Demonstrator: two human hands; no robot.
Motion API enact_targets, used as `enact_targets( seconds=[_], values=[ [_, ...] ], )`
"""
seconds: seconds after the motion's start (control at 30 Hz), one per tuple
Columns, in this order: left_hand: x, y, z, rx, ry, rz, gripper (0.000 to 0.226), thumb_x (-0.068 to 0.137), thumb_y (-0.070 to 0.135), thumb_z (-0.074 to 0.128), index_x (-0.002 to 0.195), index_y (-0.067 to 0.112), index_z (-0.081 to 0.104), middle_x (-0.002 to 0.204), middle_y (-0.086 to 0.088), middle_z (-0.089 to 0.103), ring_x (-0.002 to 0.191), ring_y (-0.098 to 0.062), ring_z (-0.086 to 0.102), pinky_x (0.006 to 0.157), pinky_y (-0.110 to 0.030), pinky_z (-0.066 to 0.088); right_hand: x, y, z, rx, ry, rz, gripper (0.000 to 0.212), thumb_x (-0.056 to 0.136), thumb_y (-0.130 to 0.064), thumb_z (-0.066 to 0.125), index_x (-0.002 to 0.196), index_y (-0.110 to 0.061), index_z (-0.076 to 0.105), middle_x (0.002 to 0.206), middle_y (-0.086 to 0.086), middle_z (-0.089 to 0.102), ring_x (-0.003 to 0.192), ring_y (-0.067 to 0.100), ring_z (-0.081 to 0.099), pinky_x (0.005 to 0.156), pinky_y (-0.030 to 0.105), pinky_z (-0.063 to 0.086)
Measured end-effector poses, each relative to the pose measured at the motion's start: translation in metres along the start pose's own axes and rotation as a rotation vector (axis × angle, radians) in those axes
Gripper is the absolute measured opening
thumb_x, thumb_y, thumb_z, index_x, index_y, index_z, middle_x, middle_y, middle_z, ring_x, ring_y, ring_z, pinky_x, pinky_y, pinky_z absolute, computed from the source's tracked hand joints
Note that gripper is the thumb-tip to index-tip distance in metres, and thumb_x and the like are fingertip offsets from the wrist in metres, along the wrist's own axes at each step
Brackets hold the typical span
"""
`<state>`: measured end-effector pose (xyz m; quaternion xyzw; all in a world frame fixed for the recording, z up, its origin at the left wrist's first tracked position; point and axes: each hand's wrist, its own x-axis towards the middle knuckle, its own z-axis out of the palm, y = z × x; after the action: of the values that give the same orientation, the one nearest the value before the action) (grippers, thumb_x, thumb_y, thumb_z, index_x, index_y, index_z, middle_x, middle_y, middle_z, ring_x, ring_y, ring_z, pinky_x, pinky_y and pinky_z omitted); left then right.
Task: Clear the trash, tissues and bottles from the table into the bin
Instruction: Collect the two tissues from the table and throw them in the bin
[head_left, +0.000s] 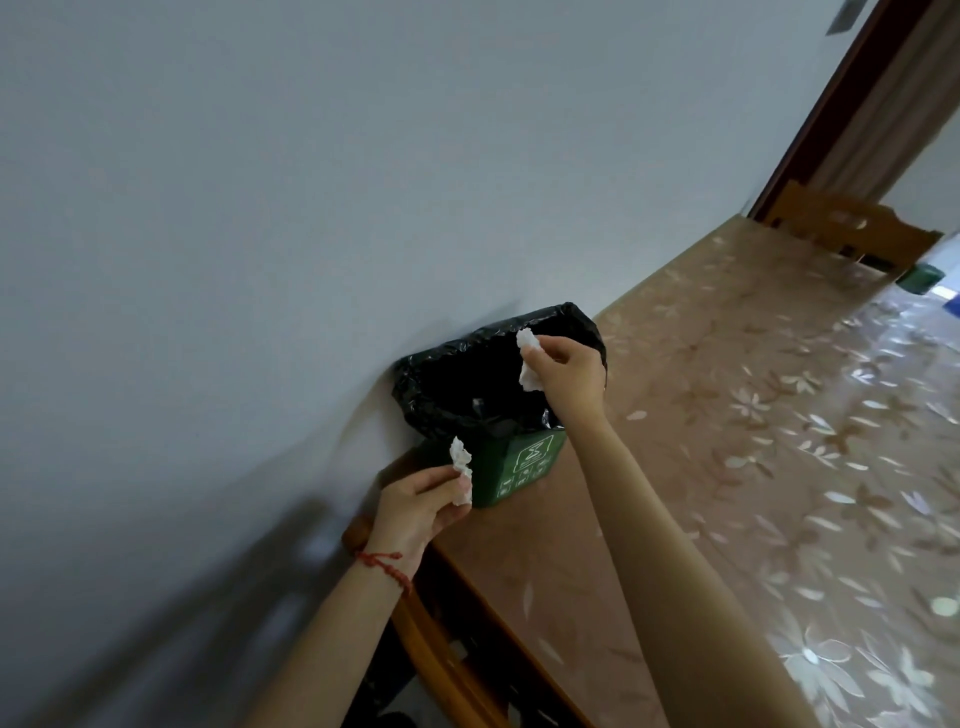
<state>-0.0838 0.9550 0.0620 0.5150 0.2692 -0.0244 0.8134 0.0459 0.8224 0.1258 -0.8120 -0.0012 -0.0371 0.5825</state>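
Tissues pinched in both my grips: right hand (563, 376) holds one (529, 364) over the bin (524, 467); left hand (415, 506) holds another (461, 470) short of the rim, so an early release could miss

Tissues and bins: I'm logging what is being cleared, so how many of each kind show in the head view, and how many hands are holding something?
Crumpled white tissues: 2, one in the left hand at, one in the right hand at
Green bins with a black liner: 1
Hands holding something: 2
Total: 5
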Motion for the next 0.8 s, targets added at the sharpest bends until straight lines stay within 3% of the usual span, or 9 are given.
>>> enact_targets(
  seconds=[0.13, 0.3, 0.5, 0.8],
  values=[
    [0.001, 0.004, -0.001, 0.005, 0.005, -0.006, 0.014, 0.076, -0.002, 0.067, 0.077, 0.011, 0.068, 0.083, -0.009, 0.069, 0.072, -0.015, 0.066, 0.053, -0.016, 0.054, 0.005, 0.009, 0.006, -0.245, -0.114, -0.014, 0.04, 0.085, -0.029, 0.064, 0.12, -0.012, 0.059, 0.12, 0.009, 0.064, 0.101, 0.016, 0.06, 0.078, 0.021, 0.042],
    [0.002, 0.008, -0.004, 0.01, 0.025, -0.004, 0.014, 0.075, -0.003, 0.067, 0.076, 0.012, 0.068, 0.079, -0.008, 0.07, 0.071, -0.015, 0.066, 0.052, -0.017, 0.055, -0.024, 0.02, -0.002, -0.412, -0.083, -0.196, 0.042, 0.087, -0.033, 0.059, 0.123, -0.012, 0.056, 0.128, 0.005, 0.058, 0.121, 0.019, 0.049, 0.098, 0.028, 0.037],
    [0.001, 0.017, -0.004, 0.011, -0.004, 0.068, 0.015, 0.075, -0.001, 0.067, 0.075, 0.014, 0.068, 0.063, 0.003, 0.074, 0.062, -0.008, 0.069, 0.053, -0.017, 0.054, -0.094, 0.042, -0.015, -0.586, 0.05, -0.497, 0.035, 0.083, -0.019, 0.066, 0.115, -0.004, 0.061, 0.119, 0.014, 0.062, 0.112, 0.03, 0.057, 0.093, 0.043, 0.047],
    [0.009, 0.05, 0.017, 0.165, -0.019, 0.282, 0.021, 0.075, 0.004, 0.07, 0.07, 0.024, 0.071, 0.066, 0.008, 0.073, 0.065, -0.007, 0.069, 0.054, -0.015, 0.053, -0.132, 0.075, -0.021, -0.847, -0.108, -0.488, 0.04, 0.079, -0.021, 0.07, 0.116, -0.007, 0.061, 0.122, 0.013, 0.062, 0.112, 0.029, 0.059, 0.087, 0.043, 0.052]
  ],
)
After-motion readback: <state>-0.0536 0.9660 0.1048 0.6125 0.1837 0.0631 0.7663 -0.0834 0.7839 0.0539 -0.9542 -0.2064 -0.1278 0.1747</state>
